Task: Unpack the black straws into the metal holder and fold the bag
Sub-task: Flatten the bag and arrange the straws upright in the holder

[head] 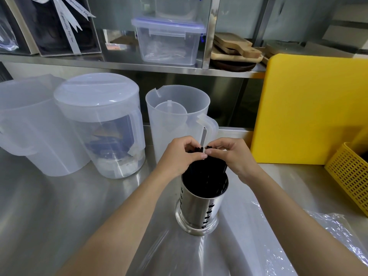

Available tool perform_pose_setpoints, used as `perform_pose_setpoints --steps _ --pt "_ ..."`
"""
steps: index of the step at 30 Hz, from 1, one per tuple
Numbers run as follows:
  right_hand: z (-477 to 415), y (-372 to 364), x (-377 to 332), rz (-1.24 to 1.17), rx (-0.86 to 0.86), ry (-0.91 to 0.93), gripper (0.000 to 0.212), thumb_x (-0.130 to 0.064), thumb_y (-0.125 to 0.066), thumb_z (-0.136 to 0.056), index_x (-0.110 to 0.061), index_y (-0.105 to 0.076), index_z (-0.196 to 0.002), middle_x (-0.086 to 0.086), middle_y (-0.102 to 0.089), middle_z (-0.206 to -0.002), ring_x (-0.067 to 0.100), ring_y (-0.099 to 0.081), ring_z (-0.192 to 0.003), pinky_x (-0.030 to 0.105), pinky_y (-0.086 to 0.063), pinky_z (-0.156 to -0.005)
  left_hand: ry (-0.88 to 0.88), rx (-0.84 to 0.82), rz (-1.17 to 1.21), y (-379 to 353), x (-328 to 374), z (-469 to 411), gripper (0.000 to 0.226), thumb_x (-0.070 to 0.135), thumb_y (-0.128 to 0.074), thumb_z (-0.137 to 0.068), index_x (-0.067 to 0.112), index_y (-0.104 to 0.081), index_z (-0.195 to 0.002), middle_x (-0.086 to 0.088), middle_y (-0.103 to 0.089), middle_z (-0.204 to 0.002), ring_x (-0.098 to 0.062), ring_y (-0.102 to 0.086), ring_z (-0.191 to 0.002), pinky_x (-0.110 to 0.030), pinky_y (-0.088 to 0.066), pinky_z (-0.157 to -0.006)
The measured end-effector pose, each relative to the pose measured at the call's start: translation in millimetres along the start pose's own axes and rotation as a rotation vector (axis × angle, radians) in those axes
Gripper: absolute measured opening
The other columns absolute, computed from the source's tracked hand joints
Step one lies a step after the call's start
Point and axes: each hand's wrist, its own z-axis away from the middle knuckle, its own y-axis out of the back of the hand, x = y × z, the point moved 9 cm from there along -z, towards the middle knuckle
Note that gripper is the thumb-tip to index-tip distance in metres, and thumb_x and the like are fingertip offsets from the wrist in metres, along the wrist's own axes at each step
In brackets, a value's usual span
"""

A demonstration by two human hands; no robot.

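A bundle of black straws (207,172) stands upright inside the perforated metal holder (201,208) on the steel counter. My left hand (177,156) and my right hand (233,154) meet over the tops of the straws, fingers pinched on the straw ends from either side. The clear plastic bag (330,226) lies crumpled on the counter to the right of the holder, beyond my right forearm.
Behind the holder stands a clear measuring jug (175,120); two lidded plastic pitchers (99,124) are at the left. A yellow cutting board (310,108) leans at the right, with a yellow basket (350,176) in front. A shelf with containers runs above.
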Motion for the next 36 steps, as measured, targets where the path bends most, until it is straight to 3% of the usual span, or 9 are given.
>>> perform_pose_setpoints --steps 4,8,13,17,24,27,30,36 --pt "0.2 3.3 -8.6 -0.010 0.011 0.024 0.011 -0.009 -0.064 -0.083 -0.018 -0.069 -0.079 -0.007 -0.064 -0.073 -0.011 -0.062 -0.067 0.003 -0.045 -0.054 -0.038 -0.023 -0.024 -1.4 5.0 0.0 0.011 0.016 -0.071 -0.077 0.020 -0.065 -0.084 0.004 -0.067 -0.086 -0.012 -0.062 -0.087 -0.023 -0.046 -0.083" --pt "-2.2 9.3 -26.8 0.004 0.026 0.099 0.009 -0.011 -0.067 -0.081 -0.018 -0.071 -0.078 -0.007 -0.066 -0.074 -0.007 -0.061 -0.069 0.001 -0.045 -0.061 -0.091 -0.042 -0.066 0.0 17.6 -1.3 0.031 0.021 -0.073 -0.076 0.022 -0.060 -0.104 0.008 -0.063 -0.106 -0.006 -0.056 -0.105 -0.015 -0.037 -0.088" --pt "-3.8 8.5 -34.3 0.031 0.003 0.123 0.007 -0.009 -0.067 -0.080 -0.014 -0.071 -0.082 -0.007 -0.066 -0.073 -0.008 -0.062 -0.067 0.001 -0.044 -0.060 -0.018 -0.091 -0.093 -2.9 17.6 -4.1 0.036 0.015 -0.072 -0.077 0.022 -0.058 -0.110 0.003 -0.065 -0.101 -0.010 -0.058 -0.102 -0.014 -0.038 -0.078" --pt "-4.1 11.0 -20.2 0.004 0.008 0.063 0.010 -0.011 -0.067 -0.081 -0.020 -0.071 -0.078 -0.006 -0.067 -0.075 -0.004 -0.063 -0.066 0.007 -0.049 -0.062 0.026 -0.096 -0.110 -6.3 9.9 -3.6 0.029 0.015 -0.070 -0.078 0.022 -0.062 -0.105 -0.004 -0.067 -0.097 -0.020 -0.063 -0.097 -0.027 -0.048 -0.086" --pt "-1.7 13.4 -24.7 -0.017 -0.006 0.084 0.009 -0.007 -0.067 -0.081 -0.015 -0.071 -0.081 -0.006 -0.068 -0.073 -0.004 -0.064 -0.065 0.003 -0.046 -0.061 -0.040 -0.043 -0.108 -3.0 24.7 -3.9 0.009 0.019 -0.071 -0.077 0.023 -0.063 -0.077 0.006 -0.066 -0.084 -0.011 -0.061 -0.088 -0.015 -0.042 -0.073" --pt "-0.4 13.9 -36.5 -0.008 -0.010 0.129 0.010 -0.007 -0.068 -0.080 -0.016 -0.072 -0.081 -0.005 -0.067 -0.073 -0.006 -0.061 -0.066 0.001 -0.044 -0.062 -0.074 -0.041 -0.129 1.5 36.0 -4.2 0.009 0.023 -0.070 -0.078 0.022 -0.061 -0.077 0.004 -0.067 -0.097 -0.008 -0.057 -0.095 -0.016 -0.039 -0.080" --pt "1.8 15.5 -51.0 -0.028 -0.021 0.178 0.016 -0.006 -0.068 -0.078 -0.021 -0.072 -0.080 -0.008 -0.066 -0.069 -0.007 -0.060 -0.067 0.000 -0.044 -0.063 -0.113 -0.056 -0.110 6.6 47.9 -2.5 0.012 0.022 -0.070 -0.078 0.023 -0.060 -0.073 0.005 -0.067 -0.100 -0.011 -0.057 -0.104 -0.028 -0.037 -0.097" --pt "6.3 19.5 -75.8 -0.070 -0.040 0.270 0.015 -0.005 -0.070 -0.076 -0.019 -0.073 -0.076 -0.014 -0.069 -0.063 0.000 -0.062 -0.066 0.008 -0.048 -0.067 -0.152 -0.065 -0.087 9.4 63.4 0.4 0.012 0.021 -0.065 -0.083 0.016 -0.054 -0.082 0.010 -0.064 -0.086 -0.007 -0.061 -0.094 -0.022 -0.045 -0.085"
